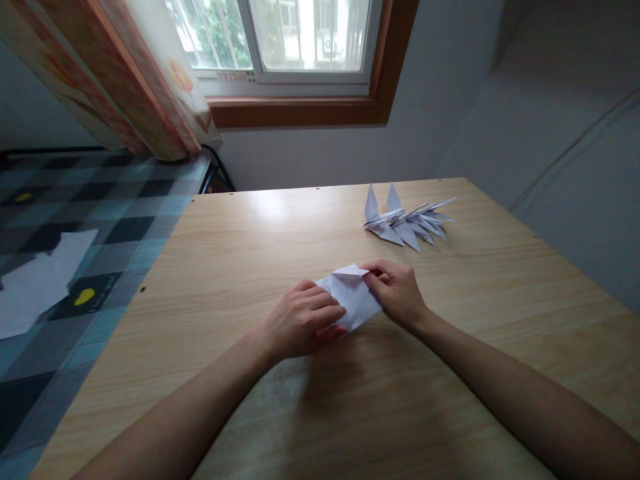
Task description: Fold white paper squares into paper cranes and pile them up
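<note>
Between my hands, over the wooden table, is a small sheet of white paper [354, 299] with creases and a folded flap along its far edge. My left hand [306, 316] grips its left side, fingers lying over the top and the thumb at the near edge. At the far right corner, my right hand [395, 288] pinches the folded flap between thumb and fingers. Beyond the hands, a pile of folded white paper pieces [407, 223] with pointed ends rests on the table; two of them stick upright.
The light wooden table [240, 267] reaches to the wall under a window [310, 37]. To the left is a surface with a checked cloth [135, 230], bearing white paper sheets [45, 283]. A patterned curtain [135, 80] hangs above it. A cable [575, 150] runs along the right wall.
</note>
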Demonstrator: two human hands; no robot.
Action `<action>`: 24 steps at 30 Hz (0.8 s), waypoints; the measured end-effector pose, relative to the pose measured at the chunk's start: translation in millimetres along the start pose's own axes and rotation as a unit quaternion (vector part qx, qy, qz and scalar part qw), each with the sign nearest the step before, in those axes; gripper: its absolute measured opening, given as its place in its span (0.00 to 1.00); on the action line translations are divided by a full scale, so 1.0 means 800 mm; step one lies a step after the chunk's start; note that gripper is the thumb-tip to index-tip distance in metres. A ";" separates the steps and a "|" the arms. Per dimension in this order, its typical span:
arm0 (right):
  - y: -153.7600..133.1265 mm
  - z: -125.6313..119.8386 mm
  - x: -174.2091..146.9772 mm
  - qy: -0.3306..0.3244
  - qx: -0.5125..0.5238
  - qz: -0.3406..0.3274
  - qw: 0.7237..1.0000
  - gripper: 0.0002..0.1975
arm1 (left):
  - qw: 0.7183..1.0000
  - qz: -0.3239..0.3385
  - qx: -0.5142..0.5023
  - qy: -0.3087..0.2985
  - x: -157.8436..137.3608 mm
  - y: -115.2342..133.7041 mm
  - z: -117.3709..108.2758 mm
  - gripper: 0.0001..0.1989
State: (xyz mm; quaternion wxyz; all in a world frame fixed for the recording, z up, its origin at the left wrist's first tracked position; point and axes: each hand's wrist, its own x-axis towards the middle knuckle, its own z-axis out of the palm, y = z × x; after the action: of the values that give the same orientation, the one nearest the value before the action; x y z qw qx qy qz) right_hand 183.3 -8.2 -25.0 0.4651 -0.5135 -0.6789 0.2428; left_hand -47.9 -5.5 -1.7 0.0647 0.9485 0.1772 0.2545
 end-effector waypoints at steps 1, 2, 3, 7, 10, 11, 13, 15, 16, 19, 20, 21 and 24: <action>0.001 0.000 0.000 -0.016 0.008 0.000 1.000 0.07 | 0.999 -0.020 0.000 0.031 -0.001 -0.001 0.001 0.08; 0.001 0.000 -0.001 -0.032 0.012 -0.008 0.999 0.08 | 0.997 -0.050 0.004 0.062 -0.002 -0.003 0.002 0.07; 0.000 0.000 -0.001 -0.044 0.010 -0.023 0.999 0.08 | 0.992 -0.085 0.008 0.090 -0.002 -0.004 0.003 0.07; -0.004 -0.001 -0.002 -0.079 -0.035 -0.122 0.989 0.10 | 0.978 -0.162 0.025 0.133 -0.003 -0.010 0.007 0.17; -0.004 0.000 -0.002 -0.100 -0.073 -0.206 0.971 0.09 | 0.981 -0.142 0.057 0.122 -0.003 -0.010 0.008 0.14; -0.004 0.001 -0.001 -0.105 -0.084 -0.229 0.964 0.09 | 0.983 -0.135 0.063 0.112 -0.003 -0.010 0.008 0.11; -0.002 0.002 -0.002 -0.120 -0.104 -0.262 0.952 0.08 | 0.989 -0.120 0.055 0.067 -0.003 -0.010 0.007 0.07; -0.002 0.003 -0.002 -0.140 -0.116 -0.277 0.944 0.07 | 0.994 -0.109 0.024 0.019 -0.003 -0.012 0.006 0.06; -0.002 0.003 -0.002 -0.149 -0.117 -0.279 0.942 0.07 | 0.994 -0.110 0.008 0.005 -0.003 -0.012 0.006 0.06; -0.004 0.002 -0.002 -0.155 -0.105 -0.254 0.949 0.07 | 0.990 -0.136 -0.031 0.010 -0.001 -0.014 0.004 0.07; -0.005 0.001 -0.002 -0.152 -0.098 -0.234 0.955 0.07 | 0.987 -0.154 -0.041 0.015 0.001 -0.014 0.004 0.08; -0.007 0.000 -0.001 -0.148 -0.091 -0.211 0.962 0.07 | 0.982 -0.180 -0.049 0.019 0.002 -0.014 0.003 0.08; -0.011 -0.001 -0.001 -0.134 -0.075 -0.142 0.978 0.07 | 0.959 -0.275 -0.059 0.032 0.005 -0.012 0.002 0.04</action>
State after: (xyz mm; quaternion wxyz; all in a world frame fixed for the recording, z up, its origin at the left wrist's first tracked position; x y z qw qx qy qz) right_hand 179.7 -11.9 -18.0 0.3602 -0.4081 -0.8172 0.1896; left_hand -46.6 4.7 -3.6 0.1827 0.8492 0.4175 0.2669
